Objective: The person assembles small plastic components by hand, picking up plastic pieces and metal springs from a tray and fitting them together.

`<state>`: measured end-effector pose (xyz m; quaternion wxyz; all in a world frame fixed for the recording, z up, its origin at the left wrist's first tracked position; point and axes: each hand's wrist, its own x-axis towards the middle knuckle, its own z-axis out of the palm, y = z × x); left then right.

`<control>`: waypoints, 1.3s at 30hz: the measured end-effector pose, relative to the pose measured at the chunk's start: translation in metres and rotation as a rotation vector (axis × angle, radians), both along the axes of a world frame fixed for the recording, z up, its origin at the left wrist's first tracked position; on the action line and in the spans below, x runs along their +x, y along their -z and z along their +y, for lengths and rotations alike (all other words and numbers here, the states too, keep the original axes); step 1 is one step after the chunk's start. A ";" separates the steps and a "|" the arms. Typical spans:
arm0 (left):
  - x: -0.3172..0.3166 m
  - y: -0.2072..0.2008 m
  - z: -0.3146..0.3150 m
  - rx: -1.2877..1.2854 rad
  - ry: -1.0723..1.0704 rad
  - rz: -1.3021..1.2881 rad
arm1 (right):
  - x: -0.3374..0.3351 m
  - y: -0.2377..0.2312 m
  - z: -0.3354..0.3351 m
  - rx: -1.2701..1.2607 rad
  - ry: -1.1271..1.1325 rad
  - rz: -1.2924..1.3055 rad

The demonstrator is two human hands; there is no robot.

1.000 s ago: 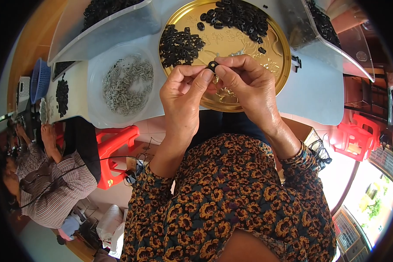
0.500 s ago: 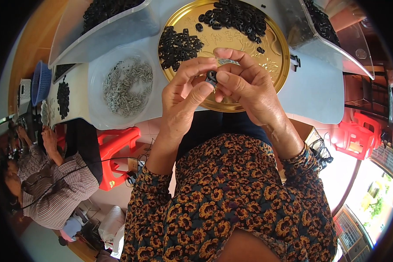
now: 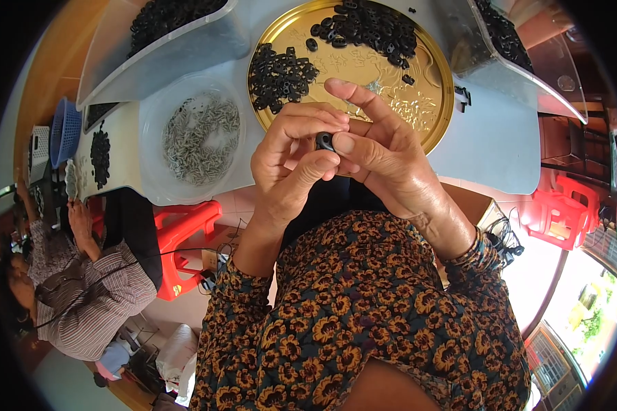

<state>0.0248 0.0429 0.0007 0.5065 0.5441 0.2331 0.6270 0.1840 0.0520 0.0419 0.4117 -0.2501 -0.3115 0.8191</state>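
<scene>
Between the thumbs and fingers of both hands sits a small black oval plastic part with a hole, in front of the tray's near rim. My left hand pinches it from the left. My right hand grips its right side with thumb and curled fingers, the index finger raised. Behind them lies a round gold tray. It carries a pile of black oval parts, a heap of smaller black pieces and scattered small shiny metal pieces. What the fingers cover cannot be seen.
A clear bowl of small silvery pieces stands left of the tray. Bins of black parts flank it: a left bin and a right bin. A red stool and a co-worker in a striped shirt are at left.
Both hands have drawn slightly toward my body, bringing the black part with them. The part has turned, and my left fingers have closed nearer to my right hand.
</scene>
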 end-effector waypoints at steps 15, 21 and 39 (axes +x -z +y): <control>0.008 -0.007 -0.003 -0.025 -0.070 -0.010 | -0.005 0.003 -0.003 -0.049 0.052 0.004; 0.003 0.003 0.008 0.043 -0.035 0.013 | -0.003 0.001 -0.001 -0.014 0.080 -0.032; -0.004 -0.009 0.010 0.106 0.029 0.085 | 0.005 -0.001 -0.003 0.002 0.067 0.005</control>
